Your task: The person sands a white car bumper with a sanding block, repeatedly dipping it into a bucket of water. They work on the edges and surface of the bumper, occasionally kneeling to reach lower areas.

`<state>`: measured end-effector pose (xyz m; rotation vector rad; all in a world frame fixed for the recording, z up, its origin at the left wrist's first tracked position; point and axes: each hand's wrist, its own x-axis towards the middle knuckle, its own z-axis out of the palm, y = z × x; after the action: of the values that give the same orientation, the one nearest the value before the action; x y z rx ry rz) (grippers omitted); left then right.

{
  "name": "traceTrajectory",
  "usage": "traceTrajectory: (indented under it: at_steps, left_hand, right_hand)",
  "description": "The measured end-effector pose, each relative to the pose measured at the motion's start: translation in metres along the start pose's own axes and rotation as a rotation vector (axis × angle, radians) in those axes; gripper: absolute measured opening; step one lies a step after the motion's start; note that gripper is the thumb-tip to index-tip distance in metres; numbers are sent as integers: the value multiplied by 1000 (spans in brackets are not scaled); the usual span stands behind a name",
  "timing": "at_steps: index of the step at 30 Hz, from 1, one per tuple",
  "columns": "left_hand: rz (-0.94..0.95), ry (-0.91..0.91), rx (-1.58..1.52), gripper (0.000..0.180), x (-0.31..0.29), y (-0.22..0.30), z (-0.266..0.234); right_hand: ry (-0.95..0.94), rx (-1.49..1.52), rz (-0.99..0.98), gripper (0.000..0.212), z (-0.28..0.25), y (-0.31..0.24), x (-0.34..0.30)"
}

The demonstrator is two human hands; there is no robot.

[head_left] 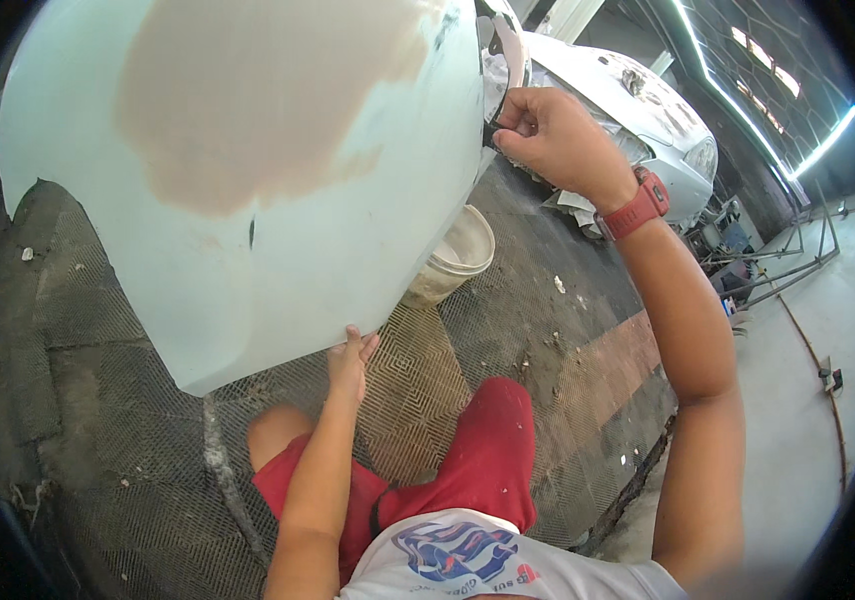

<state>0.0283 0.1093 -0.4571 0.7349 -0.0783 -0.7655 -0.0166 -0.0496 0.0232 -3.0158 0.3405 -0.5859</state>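
A large pale green-white car body panel [278, 270] fills the upper left, with a wide brownish patch [248, 100] across its upper surface. Near the patch's lower edge is a small dark slit [252, 233]. My left hand [351, 362] grips the panel's lower edge, its thumb on the outer face and the other fingers partly behind the rim. At the panel's right edge, my right hand [538, 135] is closed in a pinch on a small black piece [491, 132]. The fingers mostly cover that piece, so its kind is hidden. A red watch [638, 207] is on my right wrist.
A white bucket [463, 245] stands on the floor just right of the panel. Beyond it is a white car [648, 110] partly covered with paper. Metal frames [788, 265] stand at the far right. Ribbed mats [138, 470] and scattered debris cover the floor.
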Motion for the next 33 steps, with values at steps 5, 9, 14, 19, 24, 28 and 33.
traceTrajectory:
  at_steps: [5,9,14,19,24,28,33]
  left_hand:
    - [35,-5,10,99,5,-9,-5]
    - [53,13,27,96,6,-10,-6]
    - [7,-2,15,91,12,-11,-15]
    - [26,34,-5,87,7,-6,-5]
    - [39,36,11,87,7,-7,-5]
    - [48,29,36,85,6,-7,-4]
    - [79,28,59,89,11,-7,-8]
  right_hand:
    - [95,10,43,23,5,7,3]
    - [114,-7,14,24,14,10,-5]
    - [153,57,65,25,19,4,-6]
    - [182,50,23,25,28,16,-8]
    - [203,91,58,23,20,12,-4]
    - [121,47,-25,22,25,17,-11]
    - [195,65,-45,22,30,13,-13]
